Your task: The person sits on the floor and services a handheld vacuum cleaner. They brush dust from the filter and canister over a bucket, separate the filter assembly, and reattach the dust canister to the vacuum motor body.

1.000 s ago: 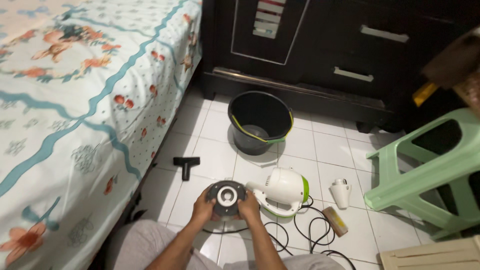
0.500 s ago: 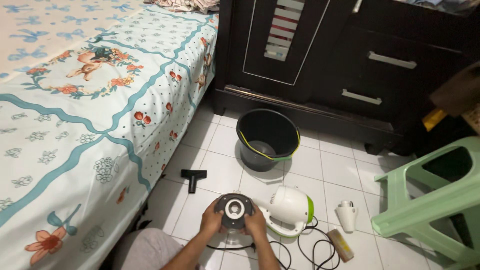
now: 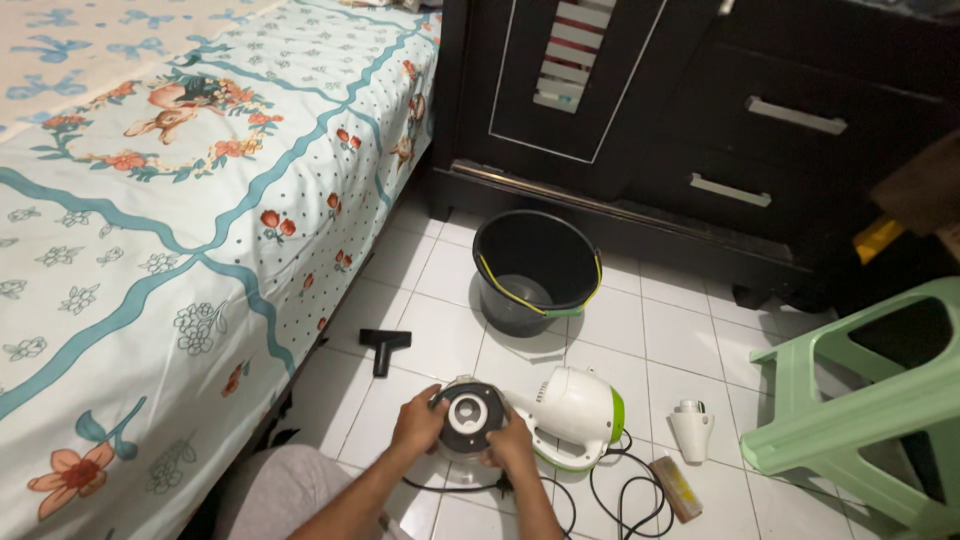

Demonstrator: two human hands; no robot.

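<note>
Head view: Your left hand point(image 3: 418, 425) and right hand point(image 3: 510, 452) both grip a round grey canister part point(image 3: 468, 414) with a white centre ring, fingers curled around its rim on opposite sides. The part is held low over the white tiled floor point(image 3: 680, 330), just in front of your knees. Its far edge sits against a white handheld vacuum body point(image 3: 570, 410) with a green trim, whose black cord point(image 3: 620, 500) loops on the tiles. A black nozzle attachment point(image 3: 384, 345) lies to the left, near the bed point(image 3: 150, 230). A black bucket point(image 3: 537, 270) stands beyond. A small white nozzle point(image 3: 691, 428) rests beside a green plastic stool point(image 3: 870, 400).
</note>
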